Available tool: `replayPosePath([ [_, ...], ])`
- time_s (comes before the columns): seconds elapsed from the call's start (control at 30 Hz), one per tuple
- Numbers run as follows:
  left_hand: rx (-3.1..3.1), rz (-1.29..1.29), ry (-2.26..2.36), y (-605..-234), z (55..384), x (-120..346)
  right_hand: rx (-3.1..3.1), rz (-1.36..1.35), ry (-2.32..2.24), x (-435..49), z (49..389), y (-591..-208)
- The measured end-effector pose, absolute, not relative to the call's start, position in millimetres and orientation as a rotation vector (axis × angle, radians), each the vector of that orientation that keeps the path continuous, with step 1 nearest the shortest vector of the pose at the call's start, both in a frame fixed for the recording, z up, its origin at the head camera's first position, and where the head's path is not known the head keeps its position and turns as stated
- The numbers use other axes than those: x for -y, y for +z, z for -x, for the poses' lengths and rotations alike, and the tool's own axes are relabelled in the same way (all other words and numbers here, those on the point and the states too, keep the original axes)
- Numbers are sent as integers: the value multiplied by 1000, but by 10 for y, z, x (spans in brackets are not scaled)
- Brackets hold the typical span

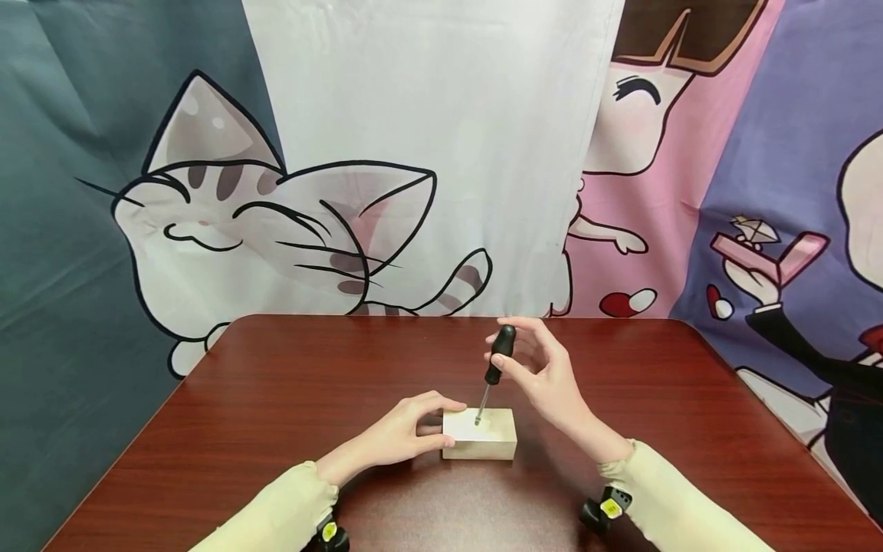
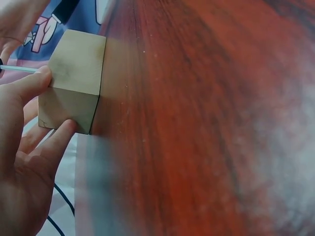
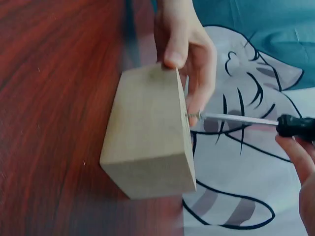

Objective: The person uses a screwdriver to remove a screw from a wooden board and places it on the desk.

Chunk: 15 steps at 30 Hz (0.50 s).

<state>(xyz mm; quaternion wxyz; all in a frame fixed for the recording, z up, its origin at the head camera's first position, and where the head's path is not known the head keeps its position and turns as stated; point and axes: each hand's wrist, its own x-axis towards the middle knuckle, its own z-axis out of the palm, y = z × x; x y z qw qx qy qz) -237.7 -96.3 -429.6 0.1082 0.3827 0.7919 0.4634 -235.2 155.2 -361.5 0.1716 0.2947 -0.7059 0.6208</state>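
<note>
A pale wooden block (image 1: 479,449) rests on the table, and a screw (image 3: 193,115) stands partly sunk in its top face. My left hand (image 1: 407,431) grips the block's left end between thumb and fingers. Above the block, my right hand (image 1: 548,376) holds a screwdriver (image 1: 503,343) by its black handle, thumb on one side and fingers on the other. The screwdriver leans slightly, its handle up and to the right. In the right wrist view its metal shaft (image 3: 241,119) meets the screw's head. The left wrist view shows the thumb and fingers around the block's end.
The reddish-brown wooden table (image 1: 310,368) extends around the block on every side. Behind its far edge hangs a cartoon-printed cloth (image 1: 441,100). Both wrists carry small black devices, one on the left (image 1: 333,534) and one on the right (image 1: 607,509).
</note>
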Motion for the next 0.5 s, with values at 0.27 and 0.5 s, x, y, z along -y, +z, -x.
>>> replayPosePath([
  [0.27, -2317, -1120, 1387, -4300, 2366, 965, 2127, -808, 1534, -1577, 2371, -3600],
  [0.5, -2320, -1126, 1381, -4296, 2361, 966, 2154, -448, 1383, -1516, 2263, -3517],
])
